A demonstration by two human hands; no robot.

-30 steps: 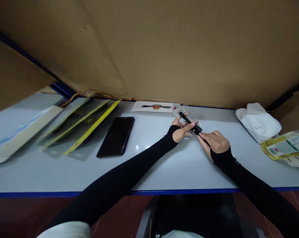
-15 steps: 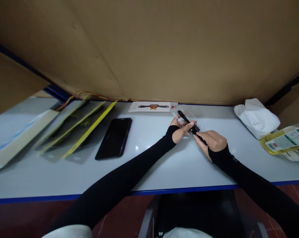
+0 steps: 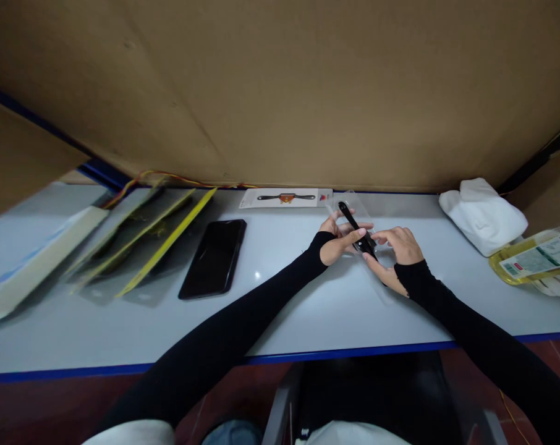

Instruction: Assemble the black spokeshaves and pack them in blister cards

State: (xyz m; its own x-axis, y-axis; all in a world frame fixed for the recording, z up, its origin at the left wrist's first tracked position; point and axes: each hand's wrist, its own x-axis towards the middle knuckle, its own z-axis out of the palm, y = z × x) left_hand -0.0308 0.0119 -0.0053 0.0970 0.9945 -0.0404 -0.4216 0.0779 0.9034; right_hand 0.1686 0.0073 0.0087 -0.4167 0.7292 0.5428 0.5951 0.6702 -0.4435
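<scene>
Both hands meet over the white table [image 3: 308,309], to the right of its middle. My left hand [image 3: 339,240] grips a slim black phone [image 3: 356,232] edge-on, thumb on top, inside a clear plastic cover [image 3: 349,207]. My right hand [image 3: 397,253] holds the near end of the same phone and cover, fingers curled round it. Both arms wear black sleeves.
A second black phone [image 3: 214,258] lies face up at centre left. Yellow-edged packets [image 3: 141,241] are stacked at the left. A white card with a printed strap [image 3: 287,198] lies by the cardboard back wall [image 3: 280,93]. White cloth [image 3: 481,216] and a yellow-rimmed package [image 3: 534,259] sit at the right.
My right hand has turned palm-up and shifted slightly back along the phone; the phone has tilted more upright between both hands. The view moved a little.
</scene>
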